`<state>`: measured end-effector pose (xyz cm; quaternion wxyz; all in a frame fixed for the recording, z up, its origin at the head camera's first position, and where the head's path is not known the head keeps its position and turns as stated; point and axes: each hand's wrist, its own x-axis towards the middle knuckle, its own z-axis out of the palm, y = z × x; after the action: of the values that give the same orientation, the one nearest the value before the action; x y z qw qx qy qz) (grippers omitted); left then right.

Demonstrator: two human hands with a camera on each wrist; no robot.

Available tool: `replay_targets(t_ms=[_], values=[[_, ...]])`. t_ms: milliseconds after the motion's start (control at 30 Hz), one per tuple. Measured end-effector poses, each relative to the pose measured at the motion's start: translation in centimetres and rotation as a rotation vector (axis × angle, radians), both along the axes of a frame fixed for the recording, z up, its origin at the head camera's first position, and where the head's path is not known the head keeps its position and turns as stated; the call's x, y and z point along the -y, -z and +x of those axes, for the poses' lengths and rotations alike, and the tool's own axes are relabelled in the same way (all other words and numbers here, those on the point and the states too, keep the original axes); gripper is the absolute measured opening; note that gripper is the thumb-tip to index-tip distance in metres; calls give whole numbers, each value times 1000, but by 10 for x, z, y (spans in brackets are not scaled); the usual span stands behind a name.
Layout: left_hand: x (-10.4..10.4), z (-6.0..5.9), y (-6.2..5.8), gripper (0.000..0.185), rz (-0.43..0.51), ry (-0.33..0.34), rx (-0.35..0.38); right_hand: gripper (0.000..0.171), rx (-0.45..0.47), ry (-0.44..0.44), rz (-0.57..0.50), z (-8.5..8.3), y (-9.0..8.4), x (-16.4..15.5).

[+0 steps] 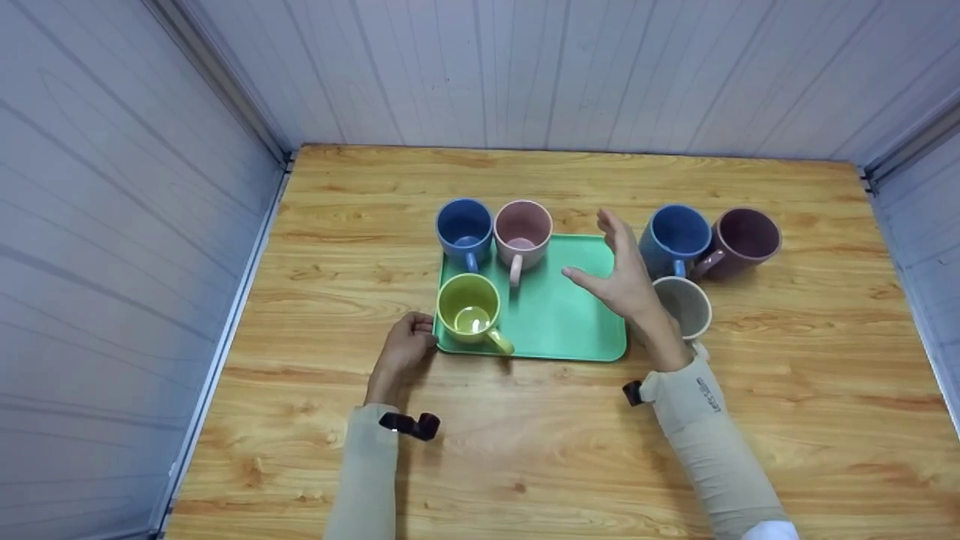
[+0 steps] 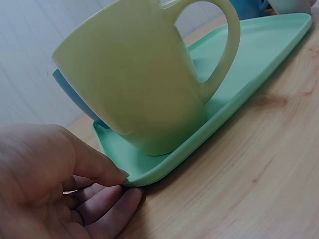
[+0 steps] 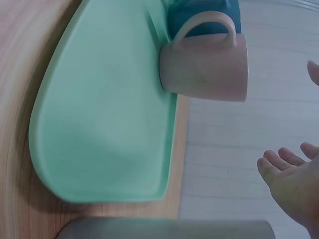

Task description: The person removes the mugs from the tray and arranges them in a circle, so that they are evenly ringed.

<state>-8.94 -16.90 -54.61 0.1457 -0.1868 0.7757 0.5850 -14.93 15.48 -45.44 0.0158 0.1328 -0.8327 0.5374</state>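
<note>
A green tray (image 1: 562, 319) lies mid-table with three mugs on it: a blue mug (image 1: 464, 225), a pink mug (image 1: 523, 234) and a yellow-green mug (image 1: 469, 309). My left hand (image 1: 426, 335) pinches the tray's near left corner. In the left wrist view the thumb (image 2: 107, 167) lies on the rim of the tray (image 2: 239, 74), curled fingers (image 2: 112, 201) sit under it, and the yellow-green mug (image 2: 134, 79) stands just behind. My right hand (image 1: 600, 259) hovers open over the tray's right side, holding nothing. The right wrist view shows that hand (image 3: 294, 174) spread in the air.
Right of the tray stand a second blue mug (image 1: 675, 236), a dark purple mug (image 1: 746, 238) and a grey mug (image 1: 684, 306), the last partly hidden by my right wrist. White panel walls (image 1: 112, 225) enclose the wooden table (image 1: 525, 450) on three sides.
</note>
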Motion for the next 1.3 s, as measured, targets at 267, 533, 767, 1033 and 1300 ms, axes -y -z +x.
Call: replay_targets(t_ms=[267, 533, 767, 1033, 1300], values=[[0, 1, 0, 37, -2, -3, -7, 100, 29, -30, 19, -23, 28, 12], [0, 0, 0, 37, -2, -19, -3, 100, 71, -70, 70, -38, 51, 30], [1, 2, -1, 35, -4, -30, 8, 98, 68, -73, 70, -44, 61, 42], [0, 0, 0, 36, 13, -42, 12, 96, 81, -62, 12, -52, 68, 49], [0, 0, 0, 35, -33, -24, 14, 96, 49, -83, -129, -52, 67, 59]])
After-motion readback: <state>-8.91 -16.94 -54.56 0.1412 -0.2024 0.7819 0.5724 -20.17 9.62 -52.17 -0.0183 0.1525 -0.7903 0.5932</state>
